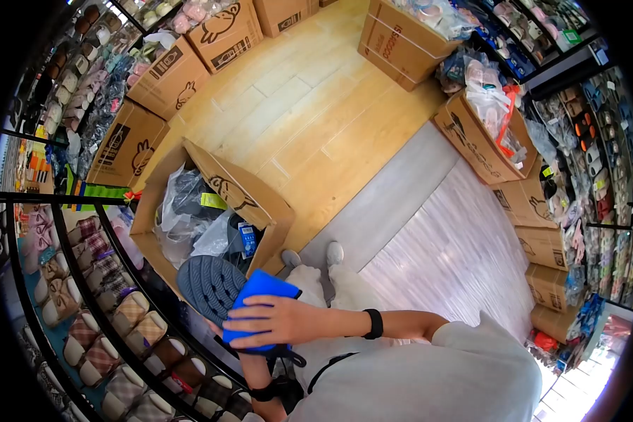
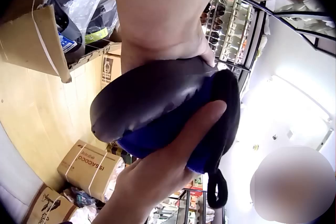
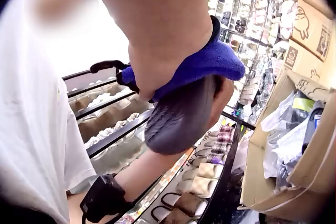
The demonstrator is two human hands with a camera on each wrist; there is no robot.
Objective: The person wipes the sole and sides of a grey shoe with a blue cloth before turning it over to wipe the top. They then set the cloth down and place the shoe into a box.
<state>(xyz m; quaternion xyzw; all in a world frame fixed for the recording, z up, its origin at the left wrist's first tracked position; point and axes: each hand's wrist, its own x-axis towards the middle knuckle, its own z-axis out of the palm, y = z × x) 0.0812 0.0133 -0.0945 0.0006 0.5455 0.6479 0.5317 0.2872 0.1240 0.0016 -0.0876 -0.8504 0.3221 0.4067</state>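
Observation:
A dark grey slipper (image 1: 207,287) with a grooved sole is held up in front of the body, above the shelf's edge. My left hand (image 3: 223,100) grips it from behind, mostly hidden by the slipper in the head view. A blue cloth mitt (image 1: 267,281) with black trim and a hanging black loop (image 2: 217,190) wraps one end of the slipper. My right hand (image 1: 274,320) holds the mitt around that end from outside, fingers spread over one face. Its thumb presses the other face in the left wrist view.
An open carton (image 1: 271,225) of plastic-bagged footwear stands just beyond the hands. A black-framed rack (image 1: 119,246) with checked slippers runs along the left. More cartons (image 1: 408,46) line the floor's far side, and stocked shelves (image 1: 594,162) stand at right.

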